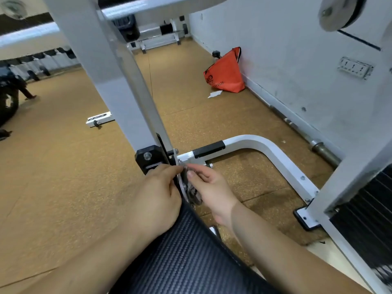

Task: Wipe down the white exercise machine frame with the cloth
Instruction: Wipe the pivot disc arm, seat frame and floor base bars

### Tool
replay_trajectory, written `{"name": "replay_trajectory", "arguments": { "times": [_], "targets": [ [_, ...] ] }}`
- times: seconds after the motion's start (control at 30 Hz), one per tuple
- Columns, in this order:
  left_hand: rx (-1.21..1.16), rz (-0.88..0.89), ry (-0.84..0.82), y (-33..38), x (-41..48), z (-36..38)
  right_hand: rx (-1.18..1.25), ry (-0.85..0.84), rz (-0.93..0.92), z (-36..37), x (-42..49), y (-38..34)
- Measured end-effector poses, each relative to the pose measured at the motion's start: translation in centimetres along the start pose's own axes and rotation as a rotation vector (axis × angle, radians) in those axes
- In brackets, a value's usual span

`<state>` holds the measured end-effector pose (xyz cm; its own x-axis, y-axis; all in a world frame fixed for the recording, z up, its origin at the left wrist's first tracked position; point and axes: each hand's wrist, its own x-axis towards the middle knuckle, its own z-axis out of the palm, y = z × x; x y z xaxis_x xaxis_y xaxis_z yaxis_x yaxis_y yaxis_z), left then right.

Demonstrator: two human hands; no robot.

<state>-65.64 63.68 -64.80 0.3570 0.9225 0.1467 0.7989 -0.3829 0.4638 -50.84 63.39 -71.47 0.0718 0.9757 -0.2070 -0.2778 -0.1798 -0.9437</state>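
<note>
Cloth [194, 195] pinched in right hand [212, 187] fingers, left hand [157, 194] fingers curled round metal plate [182, 188]

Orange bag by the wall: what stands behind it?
A black rounded object pokes out behind the orange bag, near the white wall. Its lower part is covered by the bag.

Bright, even light; soft blur, edges warped.

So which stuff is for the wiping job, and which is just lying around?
For the job: cloth, white frame, left hand, right hand.
Just lying about: orange bag, paper scrap, barbell by the wall.
</note>
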Motion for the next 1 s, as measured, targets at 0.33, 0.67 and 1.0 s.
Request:
{"name": "replay_trajectory", "arguments": {
  "times": [0.33,0.67,1.0],
  "targets": [
    [0.097,0.061,0.006,0.4,0.2,0.0,-0.005,0.025,0.003,-3.5,4.1,1.1],
    [0.503,0.272,-0.006,3.3,4.1,1.1,0.148,-0.132,-0.090,-0.5,11.1,3.7],
    [1.055,0.093,-0.107,2.8,6.1,2.0,0.114,-0.177,-0.106,-3.1,9.8,6.3]
  ]
}}
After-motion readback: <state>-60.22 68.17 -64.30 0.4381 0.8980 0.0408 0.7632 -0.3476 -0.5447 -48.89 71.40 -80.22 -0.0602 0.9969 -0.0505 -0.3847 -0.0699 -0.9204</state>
